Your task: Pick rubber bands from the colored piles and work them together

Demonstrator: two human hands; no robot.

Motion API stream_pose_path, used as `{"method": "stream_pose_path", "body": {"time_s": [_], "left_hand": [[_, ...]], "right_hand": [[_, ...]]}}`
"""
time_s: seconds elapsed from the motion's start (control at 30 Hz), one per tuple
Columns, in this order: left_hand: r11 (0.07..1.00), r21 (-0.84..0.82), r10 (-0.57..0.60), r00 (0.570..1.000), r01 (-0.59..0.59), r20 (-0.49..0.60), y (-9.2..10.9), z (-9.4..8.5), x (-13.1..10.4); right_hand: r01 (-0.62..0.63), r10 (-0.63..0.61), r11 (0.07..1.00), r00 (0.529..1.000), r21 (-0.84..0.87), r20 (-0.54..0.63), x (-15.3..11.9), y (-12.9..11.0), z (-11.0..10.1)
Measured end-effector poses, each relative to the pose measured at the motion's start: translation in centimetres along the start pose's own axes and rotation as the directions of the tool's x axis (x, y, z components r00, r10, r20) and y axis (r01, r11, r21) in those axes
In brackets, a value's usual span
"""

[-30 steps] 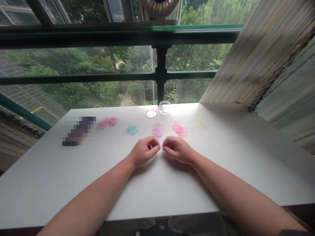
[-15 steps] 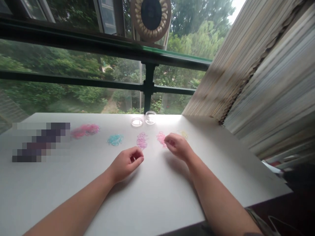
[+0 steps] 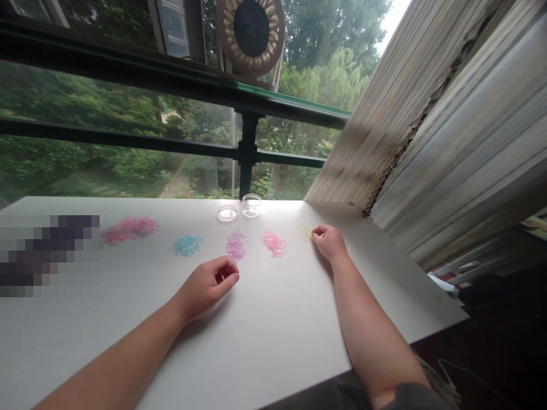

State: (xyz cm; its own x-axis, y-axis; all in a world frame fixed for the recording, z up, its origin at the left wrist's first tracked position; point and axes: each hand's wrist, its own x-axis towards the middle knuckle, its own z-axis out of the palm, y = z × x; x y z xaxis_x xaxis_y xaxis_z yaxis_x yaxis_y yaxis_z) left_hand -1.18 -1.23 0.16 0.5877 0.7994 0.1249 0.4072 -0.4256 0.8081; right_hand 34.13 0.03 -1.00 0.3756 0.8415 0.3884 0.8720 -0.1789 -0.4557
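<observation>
Small loop-like rubber bands lie in loose piles sorted by colour across the white table (image 3: 273,324). At the near edge of the purple pile (image 3: 236,246) is my left hand (image 3: 211,285), its thumb and forefinger pinched together; anything between them is too small to see. My right hand (image 3: 330,242) reaches the yellow pile (image 3: 306,233), with closed fingertips touching its right side. Whether a band sits in that pinch is hidden. Between the hands lies the pink pile (image 3: 274,243). A teal pile (image 3: 188,245) is left of the purple one.
A larger mixed pile (image 3: 130,229), mostly pink, lies at the far left beside a blurred-out patch. A clear round container (image 3: 251,206) and a shallow clear lid (image 3: 227,214) stand near the window edge. A curtain (image 3: 384,125) hangs along the right side.
My right hand has moved right, from the pink pile to the yellow one. My left hand keeps its pinch near the purple pile. The camera view has turned slightly right.
</observation>
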Motion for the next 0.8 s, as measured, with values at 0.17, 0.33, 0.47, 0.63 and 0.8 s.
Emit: {"method": "stream_pose_path", "body": {"time_s": [0.17,0.33,0.47,0.63,0.8], "left_hand": [[1.000,0.010,0.001,1.000,-0.001,0.006,-0.03,-0.06,-0.10],[1.000,0.018,0.006,1.000,-0.006,0.013,-0.09,-0.08,-0.09],[1.000,0.019,0.002,1.000,-0.002,0.016,0.03,-0.09,-0.03],[1.000,0.019,-0.001,1.000,0.001,0.020,0.04,-0.11,-0.05],[1.000,0.022,0.003,1.000,-0.003,0.019,-0.03,-0.13,-0.09]], "right_hand": [[-0.008,0.008,1.000,1.000,-0.001,0.017,0.12,0.57,0.23],[-0.008,0.007,1.000,0.999,0.011,0.034,0.17,0.76,0.58],[0.000,-0.001,1.000,1.000,0.029,0.025,0.18,0.67,0.61],[0.005,-0.007,0.998,1.000,0.066,0.023,0.16,0.62,0.56],[0.000,-0.002,0.995,1.000,0.104,0.018,0.21,0.52,0.55]]}}
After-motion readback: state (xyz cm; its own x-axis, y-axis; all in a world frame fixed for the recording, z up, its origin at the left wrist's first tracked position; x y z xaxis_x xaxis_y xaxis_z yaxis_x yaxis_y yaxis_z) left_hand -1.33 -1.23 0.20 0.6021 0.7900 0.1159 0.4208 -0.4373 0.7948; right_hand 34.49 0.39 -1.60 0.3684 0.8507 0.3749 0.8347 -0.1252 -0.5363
